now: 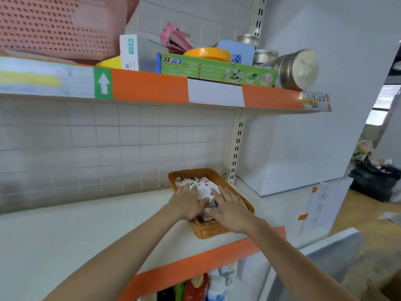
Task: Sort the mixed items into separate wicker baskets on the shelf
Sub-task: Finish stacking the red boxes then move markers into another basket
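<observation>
A brown wicker basket (236,198) stands on the white middle shelf (86,231), near its right end. It holds several white marker pens (202,186) with coloured caps, lying side by side. My left hand (186,203) lies flat on the pens at the basket's left side, fingers straight. My right hand (230,208) lies flat on the pens at the right side, fingers spread and pointing to the back. Both hands cover the near half of the basket's contents.
The upper shelf carries a pink plastic basket (60,27), a white box (130,52), a green toothpaste box (217,69), an orange lid (208,53), a pink packet (173,39) and metal tins (297,69). Bottles (214,285) stand on the shelf below. A white wall panel (303,127) closes the right side.
</observation>
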### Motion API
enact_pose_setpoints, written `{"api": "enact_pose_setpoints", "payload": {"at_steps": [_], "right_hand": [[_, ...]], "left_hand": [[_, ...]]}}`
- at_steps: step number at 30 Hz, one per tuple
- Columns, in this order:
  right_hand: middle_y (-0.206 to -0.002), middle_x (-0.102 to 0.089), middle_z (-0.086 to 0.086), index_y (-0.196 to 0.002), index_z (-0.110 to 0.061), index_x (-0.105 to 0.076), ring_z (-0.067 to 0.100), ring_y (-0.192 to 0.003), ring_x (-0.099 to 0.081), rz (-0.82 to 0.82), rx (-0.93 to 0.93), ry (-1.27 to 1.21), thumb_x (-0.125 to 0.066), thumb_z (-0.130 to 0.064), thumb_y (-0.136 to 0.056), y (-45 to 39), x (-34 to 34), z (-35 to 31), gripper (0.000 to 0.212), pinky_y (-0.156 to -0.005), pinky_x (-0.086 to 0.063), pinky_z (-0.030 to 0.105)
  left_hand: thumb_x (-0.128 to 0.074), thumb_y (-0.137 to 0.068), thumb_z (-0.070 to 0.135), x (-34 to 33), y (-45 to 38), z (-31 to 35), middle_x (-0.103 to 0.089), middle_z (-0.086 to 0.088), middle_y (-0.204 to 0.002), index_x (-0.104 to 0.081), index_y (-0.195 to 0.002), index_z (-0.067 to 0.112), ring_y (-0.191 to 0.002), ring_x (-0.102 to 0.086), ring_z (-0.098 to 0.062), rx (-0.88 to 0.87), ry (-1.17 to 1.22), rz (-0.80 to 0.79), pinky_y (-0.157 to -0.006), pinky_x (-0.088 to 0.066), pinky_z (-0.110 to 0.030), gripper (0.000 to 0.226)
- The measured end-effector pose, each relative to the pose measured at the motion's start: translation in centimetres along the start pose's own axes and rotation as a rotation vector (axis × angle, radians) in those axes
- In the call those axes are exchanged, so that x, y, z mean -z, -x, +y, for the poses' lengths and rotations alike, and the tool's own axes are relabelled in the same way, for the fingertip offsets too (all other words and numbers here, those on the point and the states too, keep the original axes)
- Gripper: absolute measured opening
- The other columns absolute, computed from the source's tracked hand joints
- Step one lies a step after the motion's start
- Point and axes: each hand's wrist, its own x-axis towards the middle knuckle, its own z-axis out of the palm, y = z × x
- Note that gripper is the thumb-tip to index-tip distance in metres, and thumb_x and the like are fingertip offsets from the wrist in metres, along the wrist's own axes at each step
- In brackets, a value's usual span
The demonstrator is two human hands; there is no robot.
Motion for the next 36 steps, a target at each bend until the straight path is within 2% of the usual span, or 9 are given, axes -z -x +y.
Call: {"api": "enact_pose_setpoints", "payload": {"at_steps": [5, 9, 16, 19, 21, 24, 27, 31, 36], "right_hand": [[-0.162, 0.005, 0.002, -0.155, -0.024, 0.003, 0.018, -0.149, 0.004, 0.015, 0.030, -0.033, -0.025, -0.056, -0.100, -5.3, 0.5, 1.8, 0.069, -0.121, -0.003, 0.038], [-0.161, -0.006, 0.003, -0.155, -0.017, -0.002, 0.022, -0.147, -0.007, -0.024, 0.084, -0.063, -0.029, -0.048, -0.102, -8.0, 0.1, 2.1, 0.067, -0.119, -0.013, 0.036], [-0.139, -0.038, 0.017, -0.145, -0.006, -0.033, 0.031, -0.129, -0.037, -0.015, 0.015, -0.051, -0.041, -0.029, -0.100, -12.2, -0.1, 2.6, 0.051, -0.103, -0.033, 0.032], [-0.124, -0.046, 0.016, -0.129, -0.003, -0.049, 0.030, -0.113, -0.050, -0.049, 0.040, -0.038, -0.048, -0.030, -0.097, -13.3, 0.2, 2.9, 0.042, -0.085, -0.040, 0.030], [-0.094, -0.047, 0.008, -0.093, -0.005, -0.056, 0.025, -0.090, -0.050, -0.031, 0.057, -0.043, -0.052, -0.028, -0.094, -13.9, 0.2, 3.1, 0.023, -0.062, -0.035, 0.028], [-0.067, -0.029, -0.001, -0.062, -0.017, -0.026, 0.016, -0.059, -0.036, 0.013, 0.071, -0.065, -0.055, -0.019, -0.091, -14.1, 0.1, 3.2, 0.041, -0.046, -0.018, 0.025], [-0.065, -0.030, -0.001, -0.064, -0.016, -0.031, 0.013, -0.053, -0.031, 0.039, 0.085, -0.097, -0.056, -0.018, -0.090, -14.1, 0.2, 3.2, 0.036, -0.044, -0.019, 0.025], [-0.085, -0.049, 0.001, -0.100, -0.010, -0.049, 0.020, -0.073, -0.049, 0.112, 0.124, -0.180, -0.056, -0.025, -0.091, -13.5, 0.6, 3.2, 0.018, -0.046, -0.027, 0.024], [-0.080, -0.049, -0.002, -0.091, -0.016, -0.049, 0.015, -0.072, -0.049, 0.066, 0.169, -0.412, -0.060, -0.031, -0.089, -12.2, 0.8, 2.2, 0.019, -0.052, -0.032, 0.026]], "left_hand": [[-0.028, -0.100, 0.052, -0.2, -5.0, -0.3, -0.026, -0.021, -0.151, -0.028, -0.146, 0.002, -0.141, -0.020, -0.035, 0.095, -0.019, 0.041, -0.116, -0.017, -0.042, 0.068], [-0.025, -0.100, 0.051, -0.6, -7.1, -0.6, -0.022, -0.026, -0.152, -0.025, -0.147, -0.002, -0.142, -0.018, -0.039, 0.152, -0.132, 0.011, -0.118, -0.018, -0.043, 0.071], [-0.037, -0.098, 0.049, -0.9, -8.7, 0.2, -0.029, -0.022, -0.149, -0.026, -0.146, -0.002, -0.138, -0.028, -0.035, 0.276, -0.186, 0.050, -0.114, -0.024, -0.041, 0.071], [-0.041, -0.096, 0.046, -0.9, -9.2, 0.6, -0.034, -0.021, -0.146, -0.026, -0.143, -0.003, -0.135, -0.034, -0.034, 0.325, -0.142, 0.062, -0.112, -0.027, -0.040, 0.070], [-0.045, -0.095, 0.043, -0.8, -9.4, 0.6, -0.041, -0.019, -0.141, -0.030, -0.139, -0.003, -0.131, -0.040, -0.032, 0.342, -0.095, 0.081, -0.109, -0.029, -0.039, 0.066], [-0.049, -0.095, 0.036, -0.9, -9.5, 0.9, -0.048, -0.017, -0.135, -0.032, -0.134, -0.003, -0.126, -0.046, -0.032, 0.348, -0.013, 0.105, -0.105, -0.033, -0.039, 0.058], [-0.049, -0.094, 0.018, -1.0, -9.4, 1.0, -0.050, -0.019, -0.130, -0.032, -0.131, -0.004, -0.121, -0.049, -0.034, 0.353, 0.133, 0.126, -0.098, -0.042, -0.038, 0.046], [-0.041, -0.099, 0.016, -1.1, -9.0, 0.5, -0.051, -0.020, -0.122, -0.047, -0.117, -0.002, -0.109, -0.053, -0.031, 0.283, 0.209, 0.213, -0.085, -0.043, -0.032, 0.026], [-0.032, -0.104, 0.028, 0.1, -6.4, 0.8, -0.061, -0.018, -0.103, -0.046, -0.119, 0.005, -0.092, -0.060, -0.035, 0.261, 0.226, 0.449, -0.066, -0.040, -0.033, 0.031]]}}
